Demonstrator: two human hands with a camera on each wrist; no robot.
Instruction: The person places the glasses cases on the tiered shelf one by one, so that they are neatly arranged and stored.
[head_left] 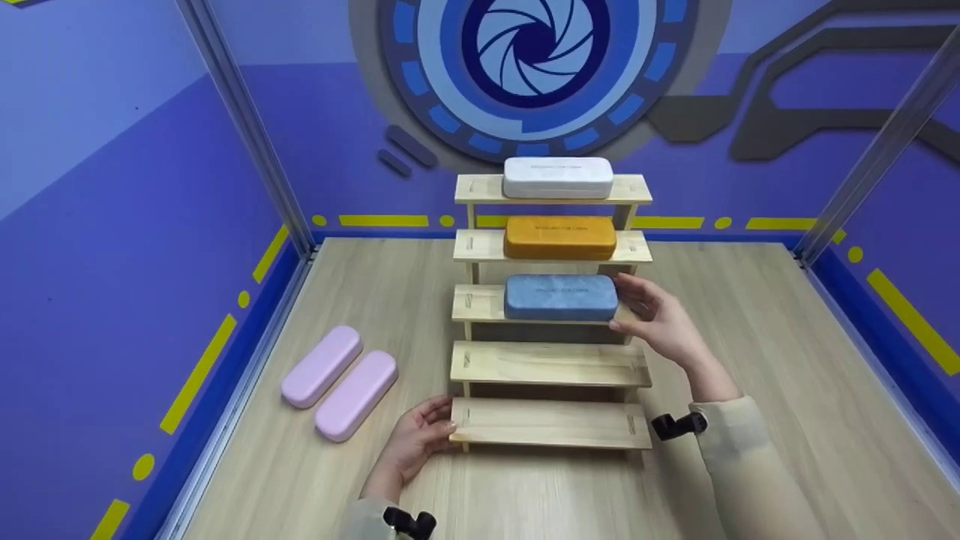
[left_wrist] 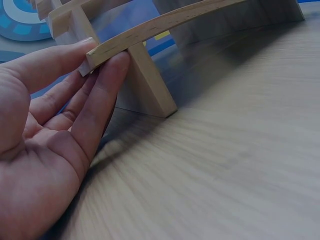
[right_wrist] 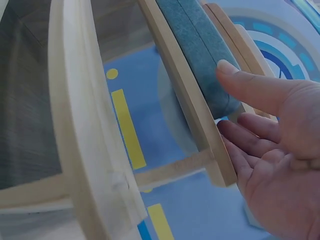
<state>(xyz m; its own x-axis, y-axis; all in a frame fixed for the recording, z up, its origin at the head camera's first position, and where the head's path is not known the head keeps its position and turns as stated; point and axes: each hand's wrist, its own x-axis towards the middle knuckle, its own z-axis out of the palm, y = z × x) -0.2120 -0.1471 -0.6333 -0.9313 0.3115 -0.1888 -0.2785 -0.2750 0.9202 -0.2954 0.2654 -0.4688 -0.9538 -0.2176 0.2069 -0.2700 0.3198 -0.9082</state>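
Note:
A stepped wooden display rack stands on the table, with my left hand at the left end of its lowest shelf. In the left wrist view the thumb lies over the shelf end and the fingers are under it, pinching the board. My right hand is at the right end of a blue glasses case on the middle shelf. In the right wrist view its thumb presses the case's front side, while the curled fingers sit round the case's end. The case lies lengthwise along the shelf.
An orange glasses case lies on the shelf above, and a white one on the top shelf. Two pink glasses cases lie side by side, slanted, on the table left of the rack. Printed blue panels enclose the table.

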